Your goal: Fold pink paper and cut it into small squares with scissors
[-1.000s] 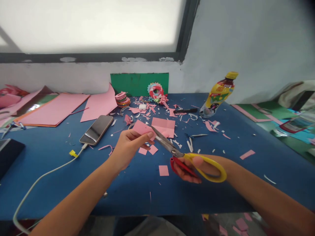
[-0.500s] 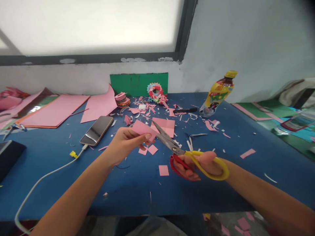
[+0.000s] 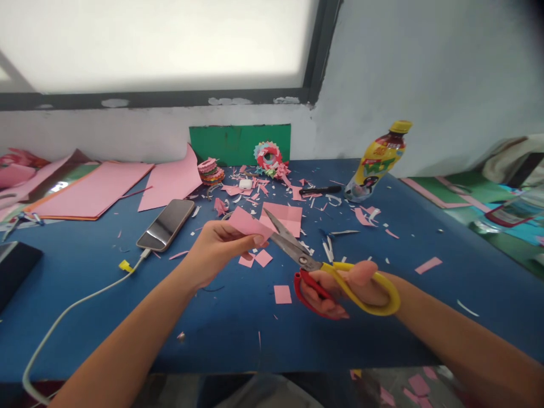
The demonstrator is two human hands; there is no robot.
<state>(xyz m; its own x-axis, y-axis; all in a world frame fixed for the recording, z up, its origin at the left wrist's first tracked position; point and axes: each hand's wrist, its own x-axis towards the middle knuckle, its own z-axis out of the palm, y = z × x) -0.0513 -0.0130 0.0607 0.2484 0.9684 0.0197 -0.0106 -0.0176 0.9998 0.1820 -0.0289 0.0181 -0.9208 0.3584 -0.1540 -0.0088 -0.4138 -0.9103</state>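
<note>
My left hand (image 3: 223, 249) pinches a small pink piece of paper (image 3: 245, 222) between thumb and fingers, above the blue table. My right hand (image 3: 340, 289) grips a pair of scissors (image 3: 302, 260) with one red and one yellow handle loop. The blades are spread apart, and their edges lie at the right side of the held paper. Behind the blades a creased pink square (image 3: 289, 218) lies flat on the table. Small cut pink squares rest below, one of them a loose pink square (image 3: 283, 294) nearer to me.
A phone (image 3: 165, 225) on a white cable (image 3: 80, 300) lies to the left, by pink sheets (image 3: 106, 184). A yellow-labelled bottle (image 3: 376, 161), a black pen (image 3: 321, 190) and a paper wreath (image 3: 268, 156) stand or lie farther back. Paper scraps litter the table.
The scissor handles have spread slightly wider, with my right hand a little lower and farther right. My left hand keeps its pinch on the paper.
</note>
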